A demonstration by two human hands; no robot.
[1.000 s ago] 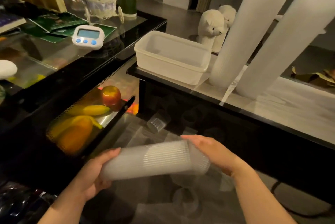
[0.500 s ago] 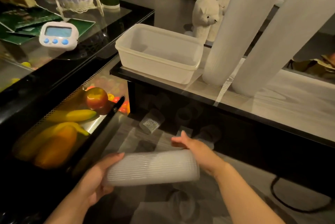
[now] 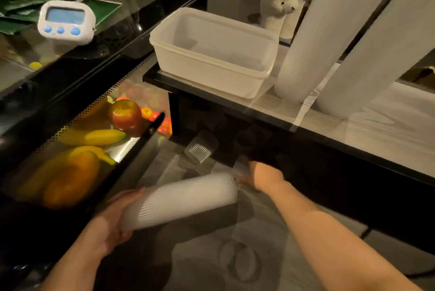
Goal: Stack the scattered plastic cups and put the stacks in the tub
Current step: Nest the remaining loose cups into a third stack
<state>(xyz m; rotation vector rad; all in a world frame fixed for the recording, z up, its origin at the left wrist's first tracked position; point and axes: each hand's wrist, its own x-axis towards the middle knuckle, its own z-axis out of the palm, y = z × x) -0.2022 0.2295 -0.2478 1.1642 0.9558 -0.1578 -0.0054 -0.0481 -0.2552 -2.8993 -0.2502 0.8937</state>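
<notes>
- Gripping the near end of a long stack of ribbed plastic cups (image 3: 181, 201), the left hand (image 3: 115, 222) has its fingers curled round the stack's lower left end; the stack lies nearly level, tilted up toward the right.
- Right hand (image 3: 261, 176) is off the stack, reaching past its far end to a single clear cup (image 3: 240, 169) on the floor. Fingers touch or close on that cup; blur and shadow hide whether they are clamped, cannot tell.
- Another loose clear cup (image 3: 201, 147) lies on its side on the floor, beyond the stack, under the edge of the low table (image 3: 353, 130). More faint clear cups (image 3: 242, 260) sit on the floor nearer the camera, between the forearms.
- White plastic tub (image 3: 211, 55) stands on the low table's left corner, no cups visible inside.
- Two tall white cup stacks (image 3: 329, 31) lean on the table just right of the tub.
- Left side: tray of fruit (image 3: 89, 140), a white timer (image 3: 67, 23) on the glass counter. Plush white animals (image 3: 280, 0) stand behind the tub.
</notes>
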